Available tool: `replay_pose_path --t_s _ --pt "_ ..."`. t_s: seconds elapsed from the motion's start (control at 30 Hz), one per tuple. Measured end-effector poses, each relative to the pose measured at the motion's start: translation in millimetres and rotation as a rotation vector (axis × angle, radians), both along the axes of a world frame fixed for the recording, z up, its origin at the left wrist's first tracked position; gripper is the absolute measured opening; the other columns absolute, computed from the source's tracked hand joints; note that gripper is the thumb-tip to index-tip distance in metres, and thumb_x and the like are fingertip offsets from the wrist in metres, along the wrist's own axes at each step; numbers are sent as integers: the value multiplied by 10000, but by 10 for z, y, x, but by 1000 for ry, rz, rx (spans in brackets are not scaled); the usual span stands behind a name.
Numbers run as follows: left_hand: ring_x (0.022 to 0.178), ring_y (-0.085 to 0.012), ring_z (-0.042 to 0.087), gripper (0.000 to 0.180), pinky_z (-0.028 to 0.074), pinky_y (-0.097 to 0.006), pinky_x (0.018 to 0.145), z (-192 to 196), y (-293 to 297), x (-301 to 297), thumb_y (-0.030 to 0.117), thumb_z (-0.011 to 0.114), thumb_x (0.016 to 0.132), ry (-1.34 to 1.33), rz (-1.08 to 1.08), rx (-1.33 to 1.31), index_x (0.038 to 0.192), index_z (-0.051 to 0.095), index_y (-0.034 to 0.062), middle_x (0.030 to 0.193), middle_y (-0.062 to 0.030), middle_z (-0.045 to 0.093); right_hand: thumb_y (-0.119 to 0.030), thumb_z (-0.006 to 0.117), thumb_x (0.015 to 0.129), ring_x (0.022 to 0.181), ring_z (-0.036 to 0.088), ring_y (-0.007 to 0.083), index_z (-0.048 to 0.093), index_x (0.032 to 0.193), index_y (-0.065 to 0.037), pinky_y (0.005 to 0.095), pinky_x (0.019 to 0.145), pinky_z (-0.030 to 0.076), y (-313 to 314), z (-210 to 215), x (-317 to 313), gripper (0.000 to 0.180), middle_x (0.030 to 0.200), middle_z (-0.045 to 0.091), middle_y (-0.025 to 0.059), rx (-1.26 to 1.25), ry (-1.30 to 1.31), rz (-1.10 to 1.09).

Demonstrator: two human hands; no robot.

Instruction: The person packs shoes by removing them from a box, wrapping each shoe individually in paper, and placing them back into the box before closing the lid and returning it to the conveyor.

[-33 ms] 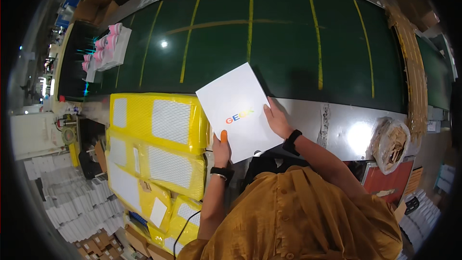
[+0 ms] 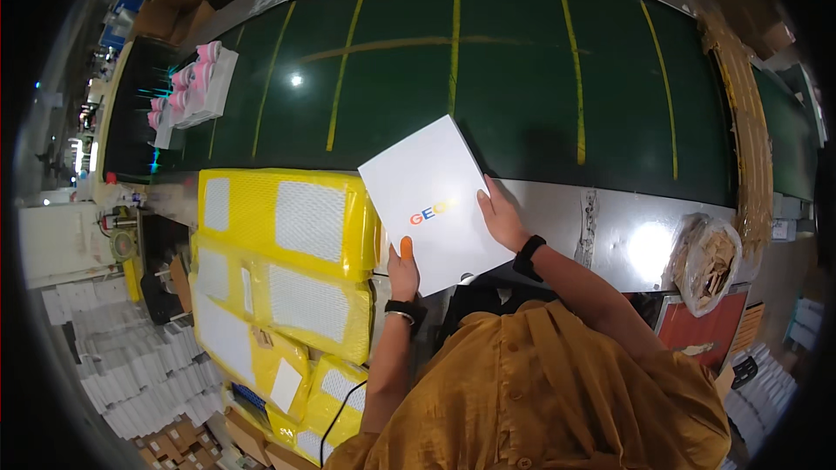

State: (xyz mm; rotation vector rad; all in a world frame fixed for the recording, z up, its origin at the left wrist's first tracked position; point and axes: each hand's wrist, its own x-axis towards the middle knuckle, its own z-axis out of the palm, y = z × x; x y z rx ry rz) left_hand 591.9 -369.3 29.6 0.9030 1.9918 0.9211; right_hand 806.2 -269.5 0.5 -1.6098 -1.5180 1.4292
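Note:
A white shoebox (image 2: pixel 431 170) with coloured lettering on its top is held tilted between my two hands, over the near edge of the green conveyor belt (image 2: pixel 514 78). My left hand (image 2: pixel 402 271), with an orange cover on its thumb, grips the near left edge. On the right edge my right hand (image 2: pixel 505 219) is closed, its thumb on top; the fingers beneath are hidden. Both wrists carry dark bands. Only the top and a thin side of the shoebox show, so I cannot see inside it.
Left of me are stacked yellow-wrapped packs (image 2: pixel 357 226). Pink-and-white shoes (image 2: pixel 198 77) stand on a white box at the belt's far left. A plastic bag of brown scraps (image 2: pixel 710 265) hangs at the right, beside a metal ledge (image 2: pixel 557 209). White boxes (image 2: pixel 144 365) pile up lower left.
The shoebox and my left hand have shifted very slightly to the right. Both hands keep their hold.

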Motion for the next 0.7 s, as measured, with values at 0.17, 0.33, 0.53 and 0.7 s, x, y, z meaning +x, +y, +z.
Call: replay_pose_path --t_s 0.17,0.33,0.53,0.7 --pt "1143 -265 549 533 427 -357 984 -231 58 -117 311 538 999 -183 119 10 1344 438 -82 1266 -181 582 -403 394 1017 1285 462 397 318 1460 7 409 1082 338 151 11 1 607 1376 477 290 -45 -122 89" --pt "1191 -294 561 668 452 -413 1020 -187 25 -31 544 412 991 -1245 109 -73 1436 397 46 1384 -128 531 -488 410 1006 1205 489 371 549 1276 -26 411 1047 360 71 -520 336 553 1290 543 235 -186 -98 349" --pt "1171 -280 558 624 457 -404 977 81 63 332 478 514 969 -1218 -78 -144 1401 444 33 1342 -134 555 -380 685 857 1305 435 240 330 1476 -48 366 1091 339 -654 25 1132 787 1391 501 137 -487 613 -123" --pt "900 -167 566 533 476 -316 799 883 294 956 436 482 996 -845 -195 -327 1310 527 7 1159 -86 609 -284 690 841 1094 611 238 504 1345 -67 393 947 489 -1167 377 2355 579 1258 609 97 -732 1081 -482"
